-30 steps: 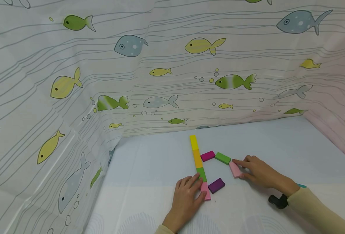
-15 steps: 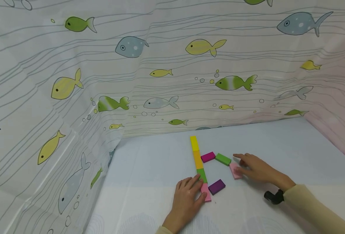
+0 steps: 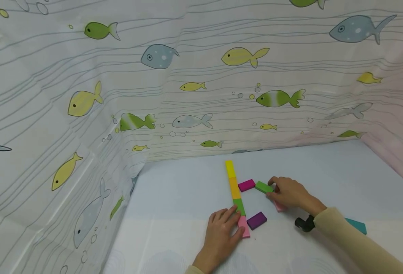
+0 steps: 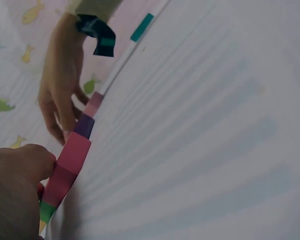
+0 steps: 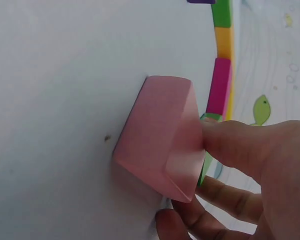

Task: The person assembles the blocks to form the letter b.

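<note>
My left hand [image 3: 222, 236] rests with relaxed fingers over the near end of a column of blocks. Its thumb touches the near pink block [image 3: 244, 227], and its index fingertip lies by the green block [image 3: 239, 207] above. Farther along the column come an orange block [image 3: 234, 188] and a yellow block [image 3: 230, 168]. My right hand [image 3: 288, 193] pinches the right end of another green block [image 3: 264, 187] between thumb and fingers. A second pink block [image 5: 155, 125] sits just under this hand, partly hidden in the head view. To the left of the pinched block lies a magenta block [image 3: 247, 185].
A purple block [image 3: 257, 220] lies right of the column's near end. A teal block [image 3: 357, 226] shows behind the right sleeve [image 3: 348, 232]. A black wrist camera [image 3: 305, 224] hangs under the right wrist. Fish-patterned cloth [image 3: 194, 102] rises behind and beside the table [image 3: 174, 194].
My right hand has left the second pink block, moved left, and now pinches the green block's right end. The left hand stays in place. The teal block has come out from behind the sleeve.
</note>
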`<state>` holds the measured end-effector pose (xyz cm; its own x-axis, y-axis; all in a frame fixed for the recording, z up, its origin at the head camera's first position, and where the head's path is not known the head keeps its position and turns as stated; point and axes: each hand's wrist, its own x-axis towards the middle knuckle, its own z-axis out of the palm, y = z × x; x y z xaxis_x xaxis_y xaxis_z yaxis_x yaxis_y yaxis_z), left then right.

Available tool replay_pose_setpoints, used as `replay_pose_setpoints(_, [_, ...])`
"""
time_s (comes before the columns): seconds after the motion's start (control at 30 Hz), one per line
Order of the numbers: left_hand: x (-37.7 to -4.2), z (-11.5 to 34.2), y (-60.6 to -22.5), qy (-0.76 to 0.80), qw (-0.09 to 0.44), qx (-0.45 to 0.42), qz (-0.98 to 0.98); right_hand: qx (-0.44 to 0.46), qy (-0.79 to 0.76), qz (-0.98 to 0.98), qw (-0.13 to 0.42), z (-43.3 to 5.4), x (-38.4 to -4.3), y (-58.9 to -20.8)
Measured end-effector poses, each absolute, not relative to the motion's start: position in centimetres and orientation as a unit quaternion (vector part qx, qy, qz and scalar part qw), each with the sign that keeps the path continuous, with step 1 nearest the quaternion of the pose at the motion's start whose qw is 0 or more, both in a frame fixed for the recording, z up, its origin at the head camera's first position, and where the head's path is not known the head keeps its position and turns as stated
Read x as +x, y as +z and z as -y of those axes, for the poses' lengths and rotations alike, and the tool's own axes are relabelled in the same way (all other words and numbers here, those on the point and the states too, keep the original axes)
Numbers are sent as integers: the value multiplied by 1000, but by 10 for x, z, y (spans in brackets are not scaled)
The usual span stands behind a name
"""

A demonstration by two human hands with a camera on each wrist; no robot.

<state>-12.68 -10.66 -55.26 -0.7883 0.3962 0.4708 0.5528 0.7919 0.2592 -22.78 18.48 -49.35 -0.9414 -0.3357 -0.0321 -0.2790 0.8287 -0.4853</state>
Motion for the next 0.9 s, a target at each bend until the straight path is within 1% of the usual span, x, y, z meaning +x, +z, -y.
replay_pose_setpoints(0.23, [-125, 107, -552, -191, 199, -254, 927, -156, -242, -957, 45, -183, -229, -497])
replay_pose_setpoints(0.43, [-124, 107, -552, -190, 193, -249, 930, -140, -236, -961, 47, -181, -234, -497])
replay_pose_setpoints(0.77, [-126, 106, -553, -190, 209, -257, 924, -121, -234, -964, 45, -181, -240, -498])
replay_pose_setpoints(0.9, [-127, 106, -552, -190, 206, -257, 925, -124, -231, -964, 44, -181, -241, -497])
